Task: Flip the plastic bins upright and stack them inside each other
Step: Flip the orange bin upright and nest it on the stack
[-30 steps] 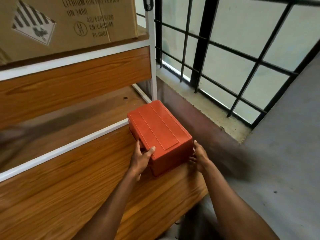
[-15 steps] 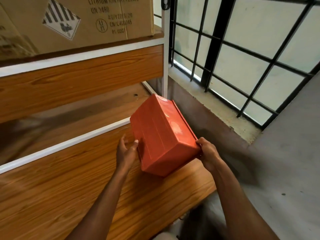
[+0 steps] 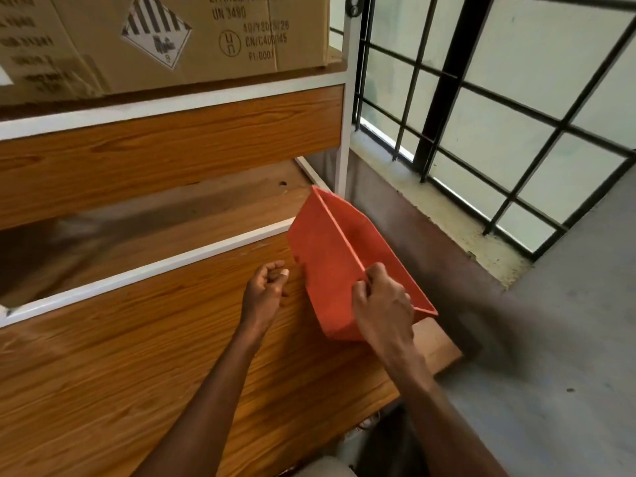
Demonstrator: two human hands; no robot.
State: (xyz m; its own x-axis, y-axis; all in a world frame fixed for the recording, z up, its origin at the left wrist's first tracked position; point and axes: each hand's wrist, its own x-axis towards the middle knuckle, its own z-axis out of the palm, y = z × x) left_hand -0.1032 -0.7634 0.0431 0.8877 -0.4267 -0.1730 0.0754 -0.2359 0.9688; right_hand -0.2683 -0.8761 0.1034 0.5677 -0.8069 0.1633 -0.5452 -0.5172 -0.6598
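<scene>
the right hand (image 3: 380, 302) pinches the near rim of the orange plastic bin (image 3: 330, 266), tilted with its opening facing right. just left of it, the left hand (image 3: 265, 287) hangs loosely curled, holding nothing, over the wooden shelf (image 3: 137, 356).

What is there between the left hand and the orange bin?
Nothing: in the head view only bare wooden shelf board shows between the left hand and the orange bin, which the right hand holds.

An orange plastic bin (image 3: 330, 266) with smooth, slightly matt walls. Glossy wood-grain shelf boards (image 3: 144, 366) edged in white painted metal framing (image 3: 148, 270). A matt brown cardboard box (image 3: 192, 36). Black metal window bars (image 3: 444, 84) over frosted glass. Rough grey concrete floor (image 3: 564, 373).
</scene>
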